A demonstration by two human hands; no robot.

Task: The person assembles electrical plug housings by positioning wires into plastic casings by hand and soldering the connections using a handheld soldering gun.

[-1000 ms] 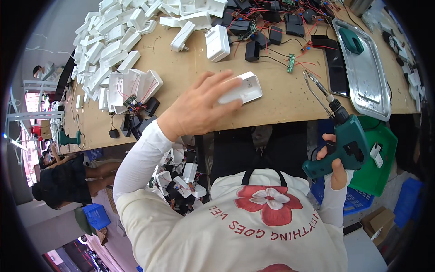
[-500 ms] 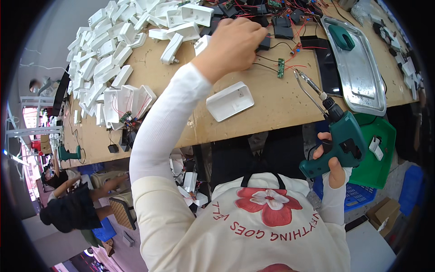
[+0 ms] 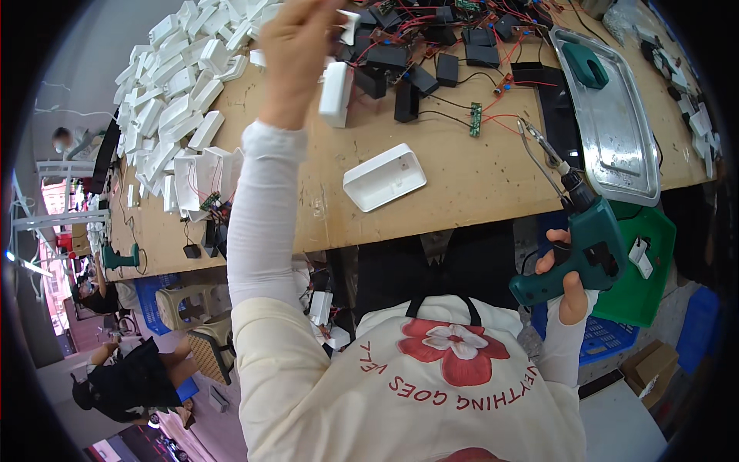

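Observation:
My right hand (image 3: 568,277) grips a green soldering gun (image 3: 591,245) by its handle, in front of the table's edge. The gun's metal tip and thin feed tube point up to the left, near a small green circuit board (image 3: 476,120) with red and black wires. My left hand (image 3: 296,46) is raised at the far side, over the white casings. It is smeared by motion and cut by the top edge, so its fingers are unclear. An open white casing (image 3: 385,179) lies at the front of the table. Another white casing (image 3: 336,94) stands just right of my left wrist.
White casings (image 3: 173,85) are heaped at the left. Black boxes (image 3: 385,58) with red wires crowd the far middle. A metal tray (image 3: 616,138) holding a green part (image 3: 585,65) lies right. Below it is a green bin (image 3: 643,285). Other people (image 3: 135,377) are beyond the left.
My left hand has moved left and farther away from the black boxes, uncovering several of them. My right hand still holds the soldering gun, almost unmoved. The view has shifted slightly.

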